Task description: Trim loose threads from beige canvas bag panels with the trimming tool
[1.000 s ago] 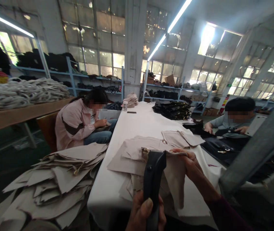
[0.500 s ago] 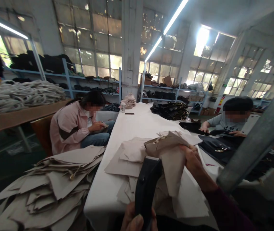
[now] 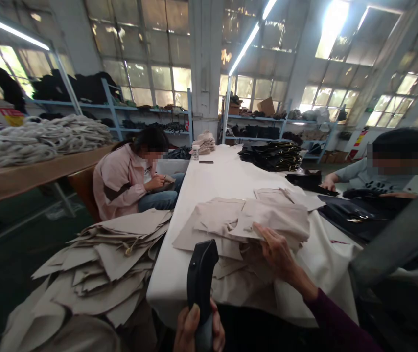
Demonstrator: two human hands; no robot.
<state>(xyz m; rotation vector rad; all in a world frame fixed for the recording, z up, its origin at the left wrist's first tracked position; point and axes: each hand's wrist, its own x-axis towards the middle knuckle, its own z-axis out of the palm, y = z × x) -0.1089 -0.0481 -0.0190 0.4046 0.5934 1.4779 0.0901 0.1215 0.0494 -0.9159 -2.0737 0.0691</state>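
Daylight came through tall, grimy steel-framed factory windows (image 3: 157, 63) onto a long table under a white cloth (image 3: 165, 293), with a co-worker in a pale pink jacket (image 3: 119, 181) seated beyond its left side and a co-worker in a pale grey top (image 3: 388, 176) at its right. Loose beige canvas panels (image 3: 267, 220) lay in an overlapping spread on the cloth, ahead of the person and a little right of centre. The right hand (image 3: 277, 254), in a dark plum sleeve (image 3: 336, 320), was the nearer one: its fingertips lay on the panels' near edge, though I could not tell whether they pinched the canvas. The left hand (image 3: 196, 330) was closed around the lower end of a long, matte black hand-held object (image 3: 199, 278), whose long axis stood nearly upright, its top tilted slightly right and just beside the panels. Compared with the earlier view, the panel that the right hand had lifted lay flatter on the spread, and the black object stood further left.
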